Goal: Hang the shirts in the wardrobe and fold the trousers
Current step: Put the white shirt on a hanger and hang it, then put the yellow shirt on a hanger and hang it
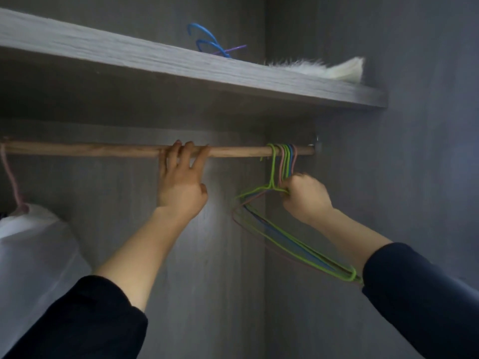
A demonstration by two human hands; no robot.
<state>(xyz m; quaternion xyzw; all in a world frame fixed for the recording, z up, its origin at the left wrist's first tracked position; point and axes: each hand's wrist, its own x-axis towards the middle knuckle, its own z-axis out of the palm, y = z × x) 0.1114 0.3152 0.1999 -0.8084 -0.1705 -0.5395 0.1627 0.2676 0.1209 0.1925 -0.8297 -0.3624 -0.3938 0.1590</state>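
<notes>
You are holding the wooden rod [103, 149] with your left hand [181, 182] and pinching the bunch of hangers [283, 161] at the rod's right end with your right hand [305, 196], so be picking out just one and lifting its hook straight up.

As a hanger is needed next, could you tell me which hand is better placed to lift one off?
Probably right: the right hand grips the hangers under their hooks, while the left hand holds the rail.

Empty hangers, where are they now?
In the head view, the empty hangers hang bunched at the right end of the wooden rail, gripped by the right hand.
</notes>
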